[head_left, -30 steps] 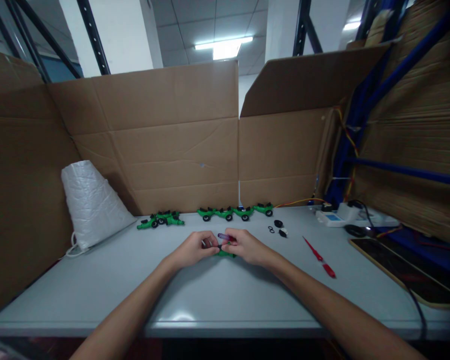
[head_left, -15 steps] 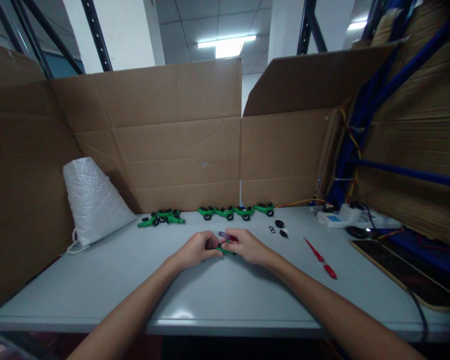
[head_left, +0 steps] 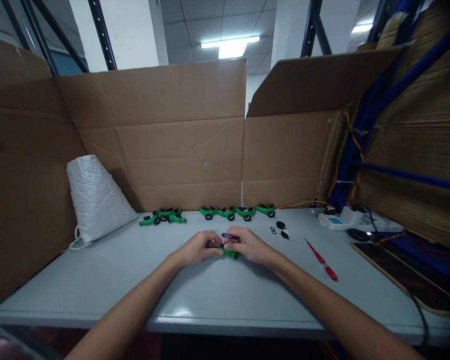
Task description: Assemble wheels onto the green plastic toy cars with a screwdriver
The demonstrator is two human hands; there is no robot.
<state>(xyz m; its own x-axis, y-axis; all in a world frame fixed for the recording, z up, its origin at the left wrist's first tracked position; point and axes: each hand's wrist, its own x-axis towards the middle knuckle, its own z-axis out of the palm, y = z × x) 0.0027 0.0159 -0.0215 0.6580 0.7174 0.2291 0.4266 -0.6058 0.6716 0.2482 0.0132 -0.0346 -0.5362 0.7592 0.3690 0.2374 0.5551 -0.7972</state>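
My left hand (head_left: 201, 248) is closed around one end of a green toy car (head_left: 230, 253), low over the middle of the table. My right hand (head_left: 246, 244) pinches at the same toy from the other side. A small, slim purplish piece (head_left: 228, 235) sticks out from under its fingers; its kind is too small to make out. Fingers hide much of the toy. Right of the hands lie small black rings (head_left: 273, 230), a black round part (head_left: 280, 225) and another small black part (head_left: 285, 234).
Several green toy cars stand in a row (head_left: 231, 213) at the back, with a cluster (head_left: 163, 217) to their left. A red screwdriver (head_left: 321, 260) lies at right, near a dark flat panel (head_left: 405, 275) and a power strip (head_left: 363, 220). A white foam bag (head_left: 97, 200) leans against cardboard (head_left: 180, 150).
The green toy has turned slightly between my hands, so more of its green side shows. The whole view has shifted a little; both hands stay in place.
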